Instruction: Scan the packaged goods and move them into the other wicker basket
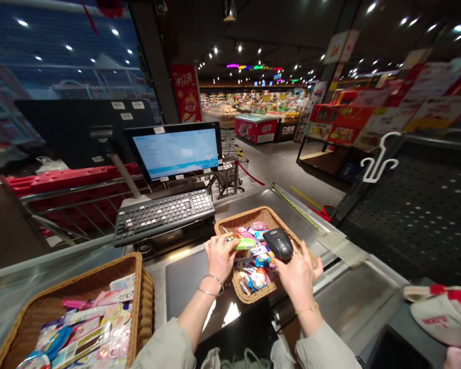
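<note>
Pale sleeves (325, 348) foremost; left grip (219, 257) holds a green packet (246, 243), right grip (297, 271) a barcode scanner (278, 243), above a wicker basket (255, 297).

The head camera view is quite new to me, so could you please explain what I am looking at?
Certainly. There is no robot here: one person works with two bare hands, and the camera on their head looks forward and down. The left hand holds a green packet; the right hand holds a black scanner. Both are over a wicker basket of small packets on a metal counter. A second basket stands at left, with a keyboard and a lit screen beyond.
</note>
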`<state>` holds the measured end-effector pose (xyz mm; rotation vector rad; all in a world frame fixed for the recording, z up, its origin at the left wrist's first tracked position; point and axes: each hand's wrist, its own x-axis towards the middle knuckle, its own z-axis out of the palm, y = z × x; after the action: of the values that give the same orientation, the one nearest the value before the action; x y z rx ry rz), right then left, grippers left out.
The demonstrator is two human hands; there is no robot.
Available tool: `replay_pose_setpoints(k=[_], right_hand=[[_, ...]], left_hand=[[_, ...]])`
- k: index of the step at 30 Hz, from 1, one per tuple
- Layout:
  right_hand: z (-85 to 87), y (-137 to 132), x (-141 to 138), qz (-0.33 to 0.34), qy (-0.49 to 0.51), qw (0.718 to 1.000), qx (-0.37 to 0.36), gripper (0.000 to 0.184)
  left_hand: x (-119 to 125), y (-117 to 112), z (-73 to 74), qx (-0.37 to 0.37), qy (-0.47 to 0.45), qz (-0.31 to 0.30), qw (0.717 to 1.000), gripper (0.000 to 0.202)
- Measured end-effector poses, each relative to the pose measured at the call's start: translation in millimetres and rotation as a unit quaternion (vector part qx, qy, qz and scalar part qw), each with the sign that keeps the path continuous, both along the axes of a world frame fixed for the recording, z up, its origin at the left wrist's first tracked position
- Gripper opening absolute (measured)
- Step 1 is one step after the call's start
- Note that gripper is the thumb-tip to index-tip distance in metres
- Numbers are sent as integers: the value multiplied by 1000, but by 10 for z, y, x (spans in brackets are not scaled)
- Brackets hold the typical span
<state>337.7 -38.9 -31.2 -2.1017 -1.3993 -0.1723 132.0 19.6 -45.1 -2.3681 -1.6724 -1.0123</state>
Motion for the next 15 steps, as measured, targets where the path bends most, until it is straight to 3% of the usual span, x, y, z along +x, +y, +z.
replay_pose_setpoints(k=[8,15], right_hand=[[14,-18,102,-10,7,1000,-18,42],[9,19,-55,28,20,999,-29,43]], left_hand=[[325,123,-139,-35,57,-19,998,40],[129,23,-113,-31,17,3,999,32]])
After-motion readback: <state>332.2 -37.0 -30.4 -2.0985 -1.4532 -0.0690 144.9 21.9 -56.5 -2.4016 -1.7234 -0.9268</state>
